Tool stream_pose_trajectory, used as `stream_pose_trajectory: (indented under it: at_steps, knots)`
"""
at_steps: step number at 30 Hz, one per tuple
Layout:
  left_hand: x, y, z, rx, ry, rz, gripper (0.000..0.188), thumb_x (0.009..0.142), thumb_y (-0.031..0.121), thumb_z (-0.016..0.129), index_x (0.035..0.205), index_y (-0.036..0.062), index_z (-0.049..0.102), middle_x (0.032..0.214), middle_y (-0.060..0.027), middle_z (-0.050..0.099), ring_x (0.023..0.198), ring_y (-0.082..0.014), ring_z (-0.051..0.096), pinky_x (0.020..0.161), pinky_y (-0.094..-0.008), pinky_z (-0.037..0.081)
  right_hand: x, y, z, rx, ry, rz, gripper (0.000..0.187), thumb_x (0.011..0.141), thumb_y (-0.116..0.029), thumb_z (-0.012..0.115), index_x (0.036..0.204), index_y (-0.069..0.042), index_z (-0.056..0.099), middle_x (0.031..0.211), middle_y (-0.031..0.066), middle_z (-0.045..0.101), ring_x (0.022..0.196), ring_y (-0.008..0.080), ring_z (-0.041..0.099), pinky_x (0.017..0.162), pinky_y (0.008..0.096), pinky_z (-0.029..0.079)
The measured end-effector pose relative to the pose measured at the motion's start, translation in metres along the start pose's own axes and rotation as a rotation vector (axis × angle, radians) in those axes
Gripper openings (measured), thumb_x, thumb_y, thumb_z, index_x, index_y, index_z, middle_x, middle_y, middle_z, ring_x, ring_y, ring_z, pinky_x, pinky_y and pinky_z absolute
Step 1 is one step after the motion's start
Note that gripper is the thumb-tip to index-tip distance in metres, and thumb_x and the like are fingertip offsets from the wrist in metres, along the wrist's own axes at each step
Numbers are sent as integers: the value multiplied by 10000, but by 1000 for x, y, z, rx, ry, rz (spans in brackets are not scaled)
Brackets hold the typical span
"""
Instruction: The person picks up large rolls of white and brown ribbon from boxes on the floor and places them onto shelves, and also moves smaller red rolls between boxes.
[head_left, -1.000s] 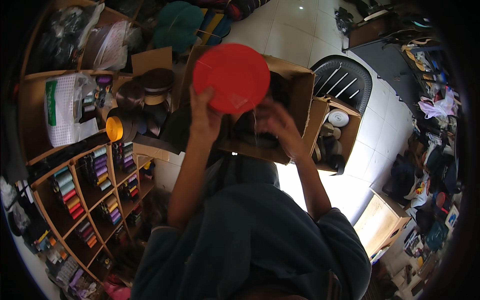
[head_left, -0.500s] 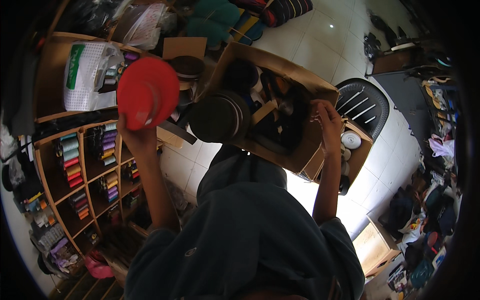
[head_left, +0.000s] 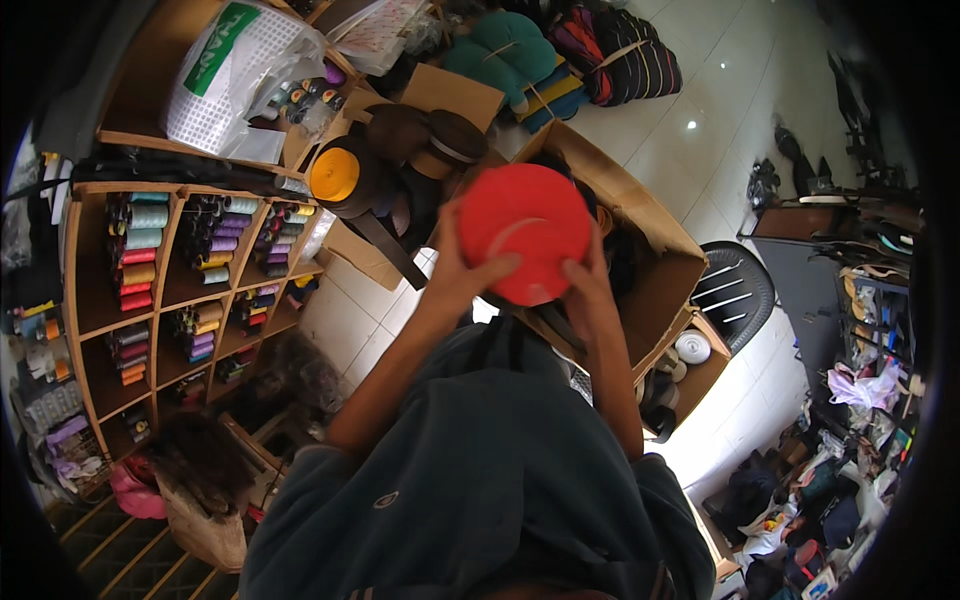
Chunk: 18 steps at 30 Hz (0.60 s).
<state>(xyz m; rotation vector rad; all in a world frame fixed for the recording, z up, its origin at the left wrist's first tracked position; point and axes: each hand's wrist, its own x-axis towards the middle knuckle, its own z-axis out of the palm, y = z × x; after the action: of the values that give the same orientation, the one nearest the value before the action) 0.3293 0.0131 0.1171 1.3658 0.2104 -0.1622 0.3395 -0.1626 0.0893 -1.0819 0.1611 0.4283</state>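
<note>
A round red roll (head_left: pixel 525 235), like wound webbing and slightly blurred, is held between my two hands in front of my body. My left hand (head_left: pixel 463 258) grips its left side, thumb lying on the near face. On the opposite edge my right hand (head_left: pixel 592 285) grips it too, thumb toward the middle. Behind and below the roll stands an open cardboard box (head_left: pixel 668 238), its dark contents partly hidden by the roll. To the left lie dark rolls of strap (head_left: pixel 398 135), and one dark roll shows a yellow centre (head_left: pixel 335 175).
Wooden cubbyholes (head_left: pixel 165 265) with thread spools (head_left: pixel 137 240) line the left. A white plastic bag (head_left: pixel 225 110) sits above them. Right of the box are a smaller carton with a white roll (head_left: pixel 692 347) and a black plastic chair (head_left: pixel 745 295). Piled clutter (head_left: pixel 820 500) covers the lower right.
The red roll has moved rightward from the left side to the middle, over the box. My right hand has left the box's right edge and now holds the roll too. The view has shifted.
</note>
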Motion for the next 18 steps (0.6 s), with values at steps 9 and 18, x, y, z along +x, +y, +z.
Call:
stream_pose_trajectory:
  at_steps: [9, 18]
  knots:
    - [175, -48, -63, 1635, -260, 696, 549, 697, 293, 724, 1172, 108, 519, 1208, -140, 502, 1145, -314, 438, 914, -460, 391, -51, 46, -52, 187, 342, -223, 739, 761, -444, 660, 1340, -118, 338, 1223, 114, 474, 1000, 251, 572, 544, 387, 538]
    - [225, -23, -101, 2045, -479, 305, 1034, 492, 423, 831, 1372, 199, 337, 1344, -183, 388, 1286, -414, 316, 1013, -562, 293, -102, 86, -43, 353, 540, -325, 670, 772, -478, 635, 1264, -88, 400, 1091, 111, 548, 875, 241, 608, 449, 336, 504]
